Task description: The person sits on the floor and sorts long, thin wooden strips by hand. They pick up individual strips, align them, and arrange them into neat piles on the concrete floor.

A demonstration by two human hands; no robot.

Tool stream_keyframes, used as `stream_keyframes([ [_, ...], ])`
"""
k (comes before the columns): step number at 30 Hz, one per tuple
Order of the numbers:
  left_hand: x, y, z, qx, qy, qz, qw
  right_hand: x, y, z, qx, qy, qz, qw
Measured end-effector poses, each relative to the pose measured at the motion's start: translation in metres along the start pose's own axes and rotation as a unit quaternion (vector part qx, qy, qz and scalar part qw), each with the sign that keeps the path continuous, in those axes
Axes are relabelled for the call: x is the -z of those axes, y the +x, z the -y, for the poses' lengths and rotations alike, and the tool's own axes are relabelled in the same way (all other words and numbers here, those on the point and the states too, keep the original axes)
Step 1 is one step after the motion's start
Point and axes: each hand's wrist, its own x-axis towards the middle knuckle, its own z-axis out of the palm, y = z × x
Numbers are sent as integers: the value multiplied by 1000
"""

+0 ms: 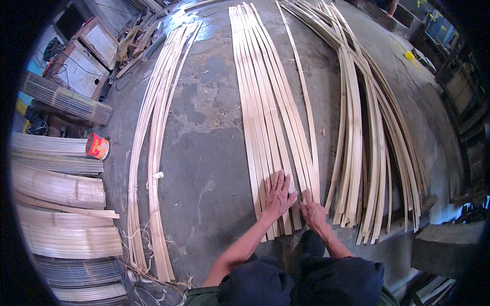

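Long, pale bamboo strips [260,102] lie side by side on the floor in front of me, running away into the distance. My left hand [278,196] rests flat across their near ends, fingers spread. Just to its right, my right hand [314,214] has its fingers closed at the near ends of the right-hand strips [293,127]; the fingertips partly hide what they grip. A narrow gap parts these strips from those under my left hand. One thin single strip [301,76] runs along the right side of the row.
A thick, crossing heap of strips [352,127] lies to the right. Two tied bundles [153,153] stretch along the left. Stacked slat bundles [71,239], a red tin [97,147] and a rolled slat mat [66,98] line the far left. The concrete floor [204,168] shows between them.
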Motion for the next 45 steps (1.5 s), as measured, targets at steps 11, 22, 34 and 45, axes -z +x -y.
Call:
stream_keyframes([
  [11, -2, 1, 2, 2, -6, 25, 1000, -14, -9, -2, 61, 14, -67, 996],
  [22, 9, -9, -3, 45, -15, 15, 999, -19, -18, 17, 53, -16, -41, 998],
  [34, -2, -6, -4, 41, -33, -21, 998, -14, -17, 26, 28, -7, -11, 1000],
  [45, 5, -3, -11, 50, -59, -31, 997, -33, -6, -3, 11, 282, -5, 959],
])
